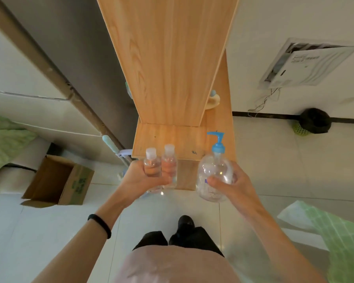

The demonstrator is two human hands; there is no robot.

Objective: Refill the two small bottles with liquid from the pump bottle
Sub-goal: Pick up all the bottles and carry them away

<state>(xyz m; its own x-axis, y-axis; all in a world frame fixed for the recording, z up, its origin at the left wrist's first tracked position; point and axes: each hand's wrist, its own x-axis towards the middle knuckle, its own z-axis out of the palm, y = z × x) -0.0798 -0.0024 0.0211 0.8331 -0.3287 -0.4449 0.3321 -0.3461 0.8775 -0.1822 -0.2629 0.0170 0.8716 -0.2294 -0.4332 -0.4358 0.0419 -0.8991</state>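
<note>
My left hand point(145, 178) grips two small clear bottles side by side, both upright with translucent caps on: the left one point(151, 163) and the right one point(169, 160). My right hand point(231, 182) holds a larger clear pump bottle point(214, 176) with a blue pump head point(218, 142), its nozzle pointing left. All three are held in the air just in front of the near edge of a light wooden desk point(168, 139). The pump bottle looks nearly transparent; its liquid level is hard to tell.
A tall wooden shelf unit point(170, 58) rises from the desk. An open cardboard box point(57, 180) sits on the tiled floor at left. A black-lined bin point(313, 121) stands by the right wall. Green bedding point(335, 237) lies at lower right. My feet point(184, 223) are below.
</note>
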